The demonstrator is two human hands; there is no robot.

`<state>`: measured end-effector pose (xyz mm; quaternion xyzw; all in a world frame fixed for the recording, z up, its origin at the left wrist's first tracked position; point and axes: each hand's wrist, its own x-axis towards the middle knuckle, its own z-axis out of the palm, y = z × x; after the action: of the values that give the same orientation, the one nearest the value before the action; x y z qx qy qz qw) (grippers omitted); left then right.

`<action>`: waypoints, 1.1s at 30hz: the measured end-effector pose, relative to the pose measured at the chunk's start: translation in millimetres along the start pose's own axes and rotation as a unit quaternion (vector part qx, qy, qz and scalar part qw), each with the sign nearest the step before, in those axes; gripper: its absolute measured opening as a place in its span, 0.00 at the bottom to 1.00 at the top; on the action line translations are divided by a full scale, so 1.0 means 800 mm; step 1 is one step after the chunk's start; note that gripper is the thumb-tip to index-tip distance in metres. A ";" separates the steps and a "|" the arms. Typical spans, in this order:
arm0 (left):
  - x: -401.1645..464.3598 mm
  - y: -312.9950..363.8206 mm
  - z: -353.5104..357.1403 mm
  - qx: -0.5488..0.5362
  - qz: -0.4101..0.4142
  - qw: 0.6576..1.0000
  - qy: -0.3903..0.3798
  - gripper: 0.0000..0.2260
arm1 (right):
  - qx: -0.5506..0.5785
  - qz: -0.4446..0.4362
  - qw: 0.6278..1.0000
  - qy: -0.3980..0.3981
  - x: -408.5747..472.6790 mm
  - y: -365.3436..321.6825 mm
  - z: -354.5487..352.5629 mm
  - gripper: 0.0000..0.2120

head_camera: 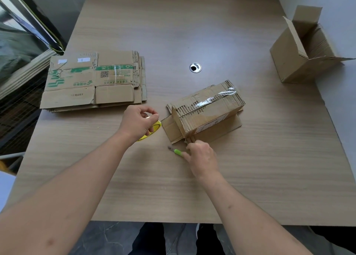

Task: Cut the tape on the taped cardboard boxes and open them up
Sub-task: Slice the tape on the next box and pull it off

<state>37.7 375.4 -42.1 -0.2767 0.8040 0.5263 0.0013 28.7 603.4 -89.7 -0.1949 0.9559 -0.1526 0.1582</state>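
Taped box (206,110) sitting mid-table; right hand (202,158) gripping green cutter (178,152) at its near corner, left hand (139,122) pinching yellow tape bit (152,129). Box unsteadied w/ blade out — could be slipping.

Bright, even daylight fills the scene, seemingly from the window side at left. The wooden table (173,33) shows a soft pale sheen near its centre, and clear tape on the taped cardboard box (208,108) catches small white glints. Shadows are faint and short, falling just beside the boxes and hands. Focus is fairly sharp in the middle; wide-angle distortion bends the table edges and stretches the forearms at the bottom corners.
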 end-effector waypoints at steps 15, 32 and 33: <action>0.020 -0.011 -0.012 -0.023 -0.015 0.998 0.057 0.04 | 0.026 0.044 0.993 0.107 0.088 -0.050 -0.037 0.21; 0.034 0.032 0.004 -0.050 0.017 0.998 -0.038 0.03 | -0.112 0.062 0.974 0.186 0.123 -0.006 -0.038 0.20; 0.034 0.035 0.007 -0.053 0.019 0.997 -0.043 0.03 | -0.110 0.059 0.975 0.185 0.123 0.001 -0.040 0.21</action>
<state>0.3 376.0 -28.5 -0.2381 0.7792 0.5797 0.0114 -69.1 570.0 -84.7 -0.1228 0.9893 -0.0705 -0.0353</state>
